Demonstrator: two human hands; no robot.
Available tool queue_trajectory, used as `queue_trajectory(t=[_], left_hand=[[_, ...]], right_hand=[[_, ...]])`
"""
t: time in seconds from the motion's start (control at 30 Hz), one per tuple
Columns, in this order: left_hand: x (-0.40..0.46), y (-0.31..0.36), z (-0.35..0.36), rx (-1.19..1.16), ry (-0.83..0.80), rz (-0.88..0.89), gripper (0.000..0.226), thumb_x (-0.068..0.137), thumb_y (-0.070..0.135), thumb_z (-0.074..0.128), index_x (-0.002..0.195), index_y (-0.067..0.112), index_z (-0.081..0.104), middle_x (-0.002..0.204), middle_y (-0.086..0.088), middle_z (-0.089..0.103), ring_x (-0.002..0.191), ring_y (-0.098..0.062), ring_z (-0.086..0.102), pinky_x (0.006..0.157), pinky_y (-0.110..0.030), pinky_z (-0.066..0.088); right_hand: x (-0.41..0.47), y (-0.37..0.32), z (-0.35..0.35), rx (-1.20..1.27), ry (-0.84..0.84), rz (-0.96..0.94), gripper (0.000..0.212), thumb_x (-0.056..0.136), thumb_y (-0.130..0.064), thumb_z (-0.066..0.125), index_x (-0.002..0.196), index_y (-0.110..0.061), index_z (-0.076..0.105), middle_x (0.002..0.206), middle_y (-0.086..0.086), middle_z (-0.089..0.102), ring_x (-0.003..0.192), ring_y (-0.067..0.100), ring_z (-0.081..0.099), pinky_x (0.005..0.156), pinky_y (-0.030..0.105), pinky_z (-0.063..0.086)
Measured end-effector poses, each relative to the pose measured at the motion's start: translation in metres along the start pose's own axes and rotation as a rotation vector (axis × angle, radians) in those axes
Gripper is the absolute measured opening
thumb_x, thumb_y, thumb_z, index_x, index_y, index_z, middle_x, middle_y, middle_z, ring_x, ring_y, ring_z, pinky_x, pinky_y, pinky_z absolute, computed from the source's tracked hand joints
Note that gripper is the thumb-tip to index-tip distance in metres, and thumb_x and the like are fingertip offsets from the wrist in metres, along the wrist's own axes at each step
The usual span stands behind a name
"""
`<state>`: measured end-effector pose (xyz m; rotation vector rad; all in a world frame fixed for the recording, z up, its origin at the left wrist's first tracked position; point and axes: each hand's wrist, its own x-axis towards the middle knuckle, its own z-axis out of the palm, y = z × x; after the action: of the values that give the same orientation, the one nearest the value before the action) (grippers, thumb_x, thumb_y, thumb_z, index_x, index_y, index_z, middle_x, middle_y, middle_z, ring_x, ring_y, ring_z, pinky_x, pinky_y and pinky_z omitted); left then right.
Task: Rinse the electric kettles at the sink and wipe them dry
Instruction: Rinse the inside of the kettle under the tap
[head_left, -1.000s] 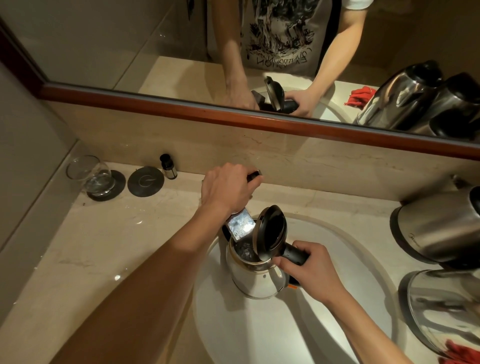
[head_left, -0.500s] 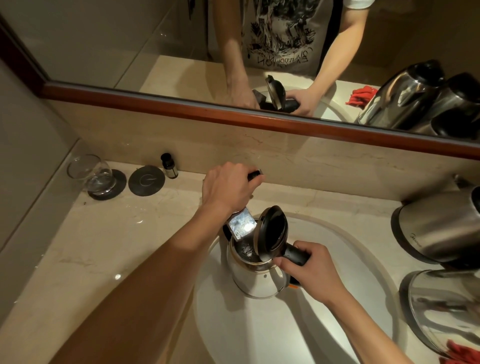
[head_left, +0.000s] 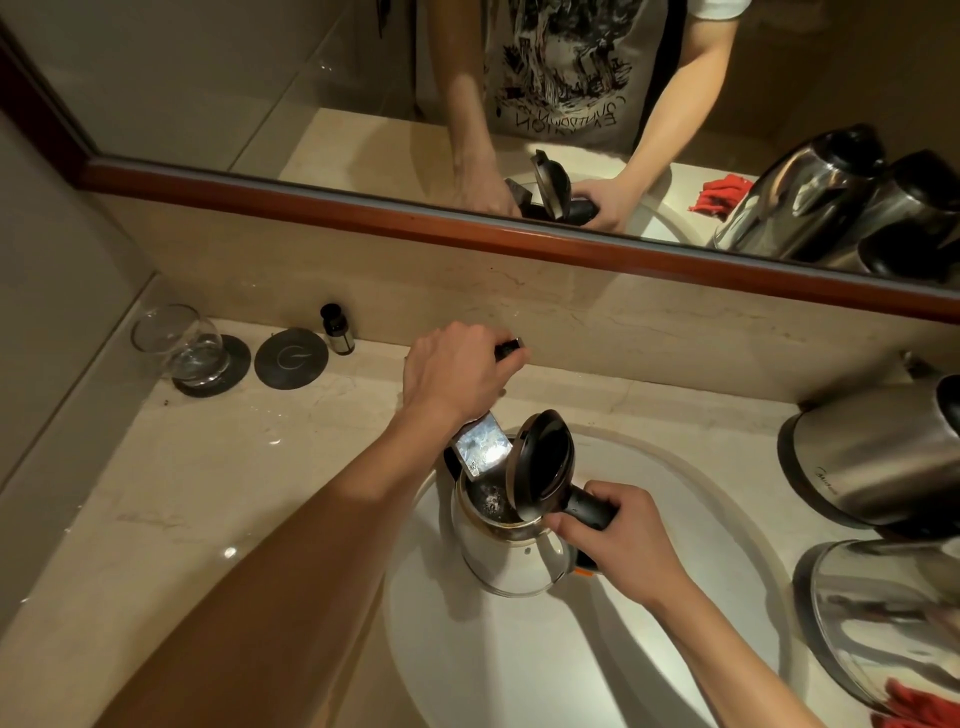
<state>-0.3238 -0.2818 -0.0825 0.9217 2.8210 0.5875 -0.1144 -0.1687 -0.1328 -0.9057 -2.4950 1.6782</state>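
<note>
A steel electric kettle stands over the white sink basin with its black lid flipped open. My right hand grips the kettle's black handle. The flat faucet spout ends above the kettle's opening. My left hand curls over the faucet lever behind the basin. Water appears to lie in the kettle's bottom. Two more steel kettles stand on the counter at the right. A red cloth lies at the lower right edge.
A glass stands on a dark coaster at the back left, beside a second round coaster and a small dark bottle. A mirror with a wooden frame runs along the wall. The beige counter stretches left of the basin.
Hardly anything differs; both hands and the kettle hold the same positions, with only a slight shift of the camera.
</note>
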Motion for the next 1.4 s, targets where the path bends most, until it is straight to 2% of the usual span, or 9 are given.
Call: queue_trajectory(t=[0.17, 0.23, 0.33, 0.63, 0.77, 1.03, 1.23, 1.3, 1.4], left_hand=[[0.000, 0.001, -0.002, -0.005, -0.011, -0.008, 0.046, 0.100, 0.062, 0.041, 0.115, 0.032, 0.072, 0.063, 0.010, 0.057, 0.070, -0.018, 0.060, 0.061, -0.030, 0.041], [-0.001, 0.001, -0.002, -0.011, -0.015, -0.012, 0.045, 0.100, 0.062, 0.041, 0.114, 0.032, 0.072, 0.061, 0.011, 0.055, 0.069, -0.018, 0.060, 0.061, -0.030, 0.041], [-0.001, 0.000, -0.002, -0.009, -0.012, -0.013, 0.045, 0.100, 0.062, 0.040, 0.111, 0.032, 0.073, 0.064, 0.008, 0.059, 0.069, -0.019, 0.060, 0.060, -0.031, 0.040], [-0.002, 0.001, -0.002, -0.003, -0.008, -0.017, 0.046, 0.100, 0.062, 0.040, 0.110, 0.032, 0.073, 0.072, 0.003, 0.065, 0.070, -0.021, 0.062, 0.062, -0.032, 0.045], [-0.002, 0.001, -0.002, 0.004, -0.009, -0.019, 0.046, 0.101, 0.061, 0.039, 0.109, 0.032, 0.073, 0.071, 0.002, 0.063, 0.069, -0.022, 0.061, 0.061, -0.032, 0.045], [-0.002, 0.002, -0.002, 0.028, 0.000, -0.016, 0.046, 0.102, 0.060, 0.038, 0.111, 0.032, 0.073, 0.076, 0.001, 0.066, 0.073, -0.023, 0.061, 0.062, -0.032, 0.040], [-0.002, 0.002, -0.003, 0.020, -0.007, -0.006, 0.045, 0.102, 0.060, 0.039, 0.115, 0.032, 0.072, 0.080, 0.001, 0.069, 0.074, -0.023, 0.062, 0.063, -0.032, 0.040], [-0.002, 0.002, -0.003, 0.023, -0.002, -0.004, 0.045, 0.102, 0.060, 0.039, 0.113, 0.033, 0.073, 0.080, 0.001, 0.069, 0.073, -0.022, 0.061, 0.063, -0.032, 0.038], [-0.002, 0.001, -0.002, 0.029, -0.001, -0.001, 0.046, 0.102, 0.060, 0.038, 0.110, 0.032, 0.073, 0.077, 0.002, 0.067, 0.072, -0.022, 0.061, 0.062, -0.032, 0.037]], right_hand=[[0.000, -0.001, -0.001, 0.027, -0.014, -0.004, 0.051, 0.065, -0.035, 0.087, 0.062, 0.004, 0.053, 0.048, 0.000, 0.047, 0.043, 0.014, 0.052, 0.049, 0.029, 0.041], [0.002, -0.001, -0.001, 0.004, -0.015, -0.013, 0.046, 0.070, -0.028, 0.089, 0.059, -0.002, 0.052, 0.048, -0.002, 0.047, 0.044, 0.014, 0.050, 0.050, 0.029, 0.040], [0.004, -0.001, -0.001, -0.015, -0.005, -0.026, 0.042, 0.076, -0.014, 0.087, 0.055, -0.009, 0.051, 0.045, -0.007, 0.045, 0.040, 0.008, 0.046, 0.048, 0.020, 0.037], [0.006, 0.005, -0.003, -0.033, -0.024, -0.044, 0.045, 0.073, -0.021, 0.090, 0.054, -0.012, 0.050, 0.046, -0.004, 0.045, 0.042, 0.010, 0.049, 0.050, 0.027, 0.039], [0.005, 0.006, -0.003, -0.055, -0.025, -0.041, 0.046, 0.074, -0.012, 0.089, 0.054, -0.012, 0.049, 0.047, -0.007, 0.041, 0.041, 0.005, 0.043, 0.049, 0.019, 0.035], [0.004, 0.008, -0.003, -0.010, -0.014, -0.003, 0.044, 0.074, -0.012, 0.089, 0.055, -0.011, 0.050, 0.048, -0.003, 0.044, 0.042, 0.012, 0.048, 0.052, 0.033, 0.042], [0.002, 0.002, -0.002, -0.005, -0.028, 0.005, 0.049, 0.056, -0.047, 0.082, 0.056, -0.008, 0.052, 0.049, 0.001, 0.047, 0.044, 0.018, 0.055, 0.050, 0.038, 0.047], [0.003, 0.002, -0.003, -0.014, -0.031, 0.000, 0.047, 0.059, -0.042, 0.085, 0.056, -0.009, 0.052, 0.049, 0.001, 0.047, 0.044, 0.018, 0.055, 0.050, 0.038, 0.047], [0.005, 0.004, -0.002, -0.042, -0.024, -0.023, 0.044, 0.071, -0.022, 0.090, 0.057, -0.004, 0.052, 0.049, 0.000, 0.046, 0.043, 0.015, 0.054, 0.050, 0.035, 0.046]])
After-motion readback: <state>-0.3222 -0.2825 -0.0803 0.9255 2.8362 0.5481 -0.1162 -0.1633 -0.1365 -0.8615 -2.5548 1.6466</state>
